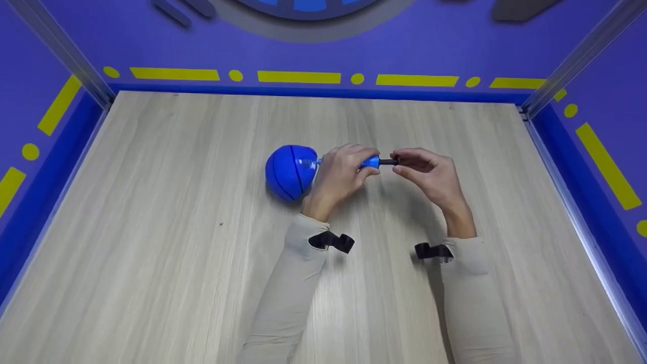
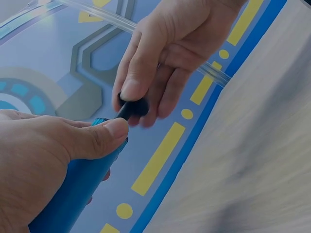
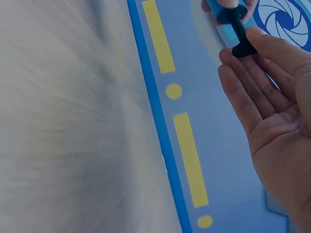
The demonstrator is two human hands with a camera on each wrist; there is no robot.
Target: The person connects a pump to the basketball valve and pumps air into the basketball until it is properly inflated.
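A blue ball [image 1: 284,174] with black seam lines lies on the table, slightly misshapen. Beside it, my left hand [image 1: 341,169] grips the blue barrel of a hand pump [image 2: 73,191], its thumb along the barrel near the top end. The pump's ball-side end is mostly hidden behind that hand, with a small light-blue tip [image 1: 319,161] showing at the ball. A black rod [image 1: 387,162] sticks out of the barrel to the right. With thumb and fingertips, my right hand [image 1: 429,174] pinches the black handle [image 3: 243,50] at the rod's end; its palm faces the pump.
A pale wood-grain table [image 1: 151,242] lies under both hands. Purple-blue panels with yellow marks [image 1: 298,77] stand along its back and sides, joined by metal corner posts [image 1: 571,55]. Black wrist mounts [image 1: 331,241] are strapped over both beige sleeves.
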